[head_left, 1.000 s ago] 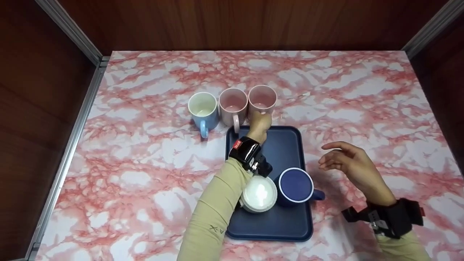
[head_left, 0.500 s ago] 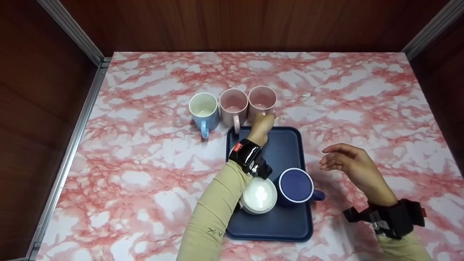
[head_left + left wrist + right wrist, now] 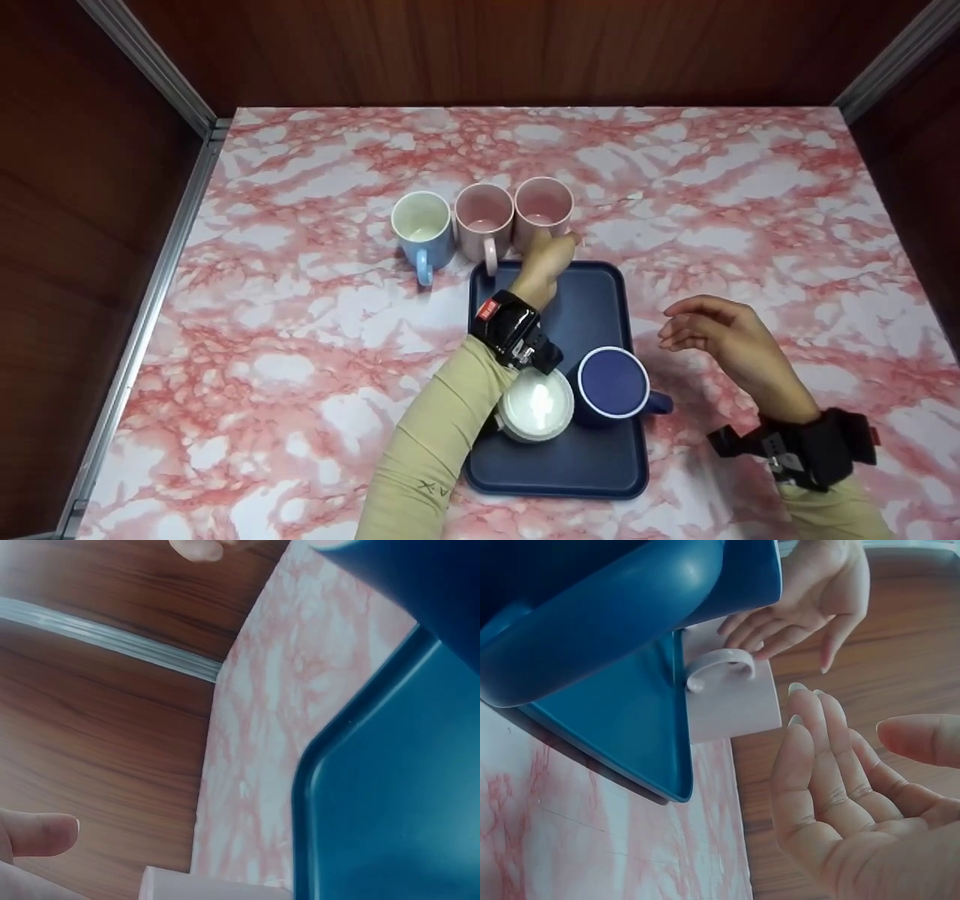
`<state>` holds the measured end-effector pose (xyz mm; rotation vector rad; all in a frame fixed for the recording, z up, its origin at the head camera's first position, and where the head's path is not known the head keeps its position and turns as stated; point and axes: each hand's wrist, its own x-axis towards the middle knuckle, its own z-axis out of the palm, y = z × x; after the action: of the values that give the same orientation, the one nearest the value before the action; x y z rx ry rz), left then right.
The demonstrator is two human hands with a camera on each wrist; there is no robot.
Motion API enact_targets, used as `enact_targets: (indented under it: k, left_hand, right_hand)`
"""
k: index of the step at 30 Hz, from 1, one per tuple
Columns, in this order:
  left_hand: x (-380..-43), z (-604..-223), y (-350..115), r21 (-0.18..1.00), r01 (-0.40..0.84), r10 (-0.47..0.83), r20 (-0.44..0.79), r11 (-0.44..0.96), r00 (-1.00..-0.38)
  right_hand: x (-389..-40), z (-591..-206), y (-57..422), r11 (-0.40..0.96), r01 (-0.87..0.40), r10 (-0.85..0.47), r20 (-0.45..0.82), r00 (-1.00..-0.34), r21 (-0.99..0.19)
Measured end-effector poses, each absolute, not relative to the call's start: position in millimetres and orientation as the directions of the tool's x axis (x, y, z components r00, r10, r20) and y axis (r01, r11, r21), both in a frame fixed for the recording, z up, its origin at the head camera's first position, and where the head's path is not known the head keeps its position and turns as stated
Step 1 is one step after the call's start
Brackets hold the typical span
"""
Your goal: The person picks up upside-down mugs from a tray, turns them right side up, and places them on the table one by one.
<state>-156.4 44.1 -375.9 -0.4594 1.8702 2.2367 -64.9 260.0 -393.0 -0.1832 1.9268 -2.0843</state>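
My left hand (image 3: 547, 261) is at the handle side of the right pink mug (image 3: 541, 202), its thumb spread away. In the right wrist view its fingers are beside that mug's handle (image 3: 721, 658), not curled round it. A second pink mug (image 3: 484, 214) and a light blue mug (image 3: 422, 225) stand to the left in the same row, handles toward me. My right hand (image 3: 731, 341) hovers right of the tray with loosely bent fingers and holds nothing. The dark blue tray (image 3: 555, 472) bears a dark blue mug (image 3: 613, 382) and a white round-topped vessel (image 3: 537, 405).
The left forearm sleeve (image 3: 427, 442) crosses the tray's left edge and partly covers the white vessel. The dark blue mug's handle (image 3: 660, 403) sticks out past the tray's right edge. Wooden panels (image 3: 525, 52) enclose the pink marbled table (image 3: 300, 360) at the back and sides.
My left hand has shifted slightly right at the right pink mug and its thumb has spread outward. The mugs and my right hand stay almost where they were.
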Motion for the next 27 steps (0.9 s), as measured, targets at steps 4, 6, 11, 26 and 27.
enact_targets:
  k: [4, 6, 11, 26, 27]
  left_hand:
    - [-150, -368, 41, 0.932, -0.34, -0.032, -0.347, -0.128, -0.937]
    - [-147, -364, 40, 0.934, -0.344, -0.02, -0.348, -0.094, -0.937]
    - [-137, -355, 36, 0.946, -0.321, 0.051, -0.318, -0.052, -0.947]
    - [-109, -328, -6, 0.986, -0.121, 0.317, -0.151, 0.112, -0.936]
    - [-107, -327, -10, 0.988, -0.109, 0.325, -0.14, 0.112, -0.935]
  right_hand:
    - [-65, -393, 259, -0.054, 0.12, -0.298, -0.099, -0.949, -0.991]
    - [-65, -393, 259, -0.043, 0.122, -0.292, -0.105, -0.951, -0.992]
    - [-65, -394, 258, -0.026, 0.096, -0.31, -0.083, -0.947, -0.995]
    - [-64, -393, 250, 0.067, -0.02, -0.35, -0.005, -0.937, -0.998]
    - [-64, -393, 249, 0.066, -0.029, -0.349, 0.004, -0.937, -0.997]
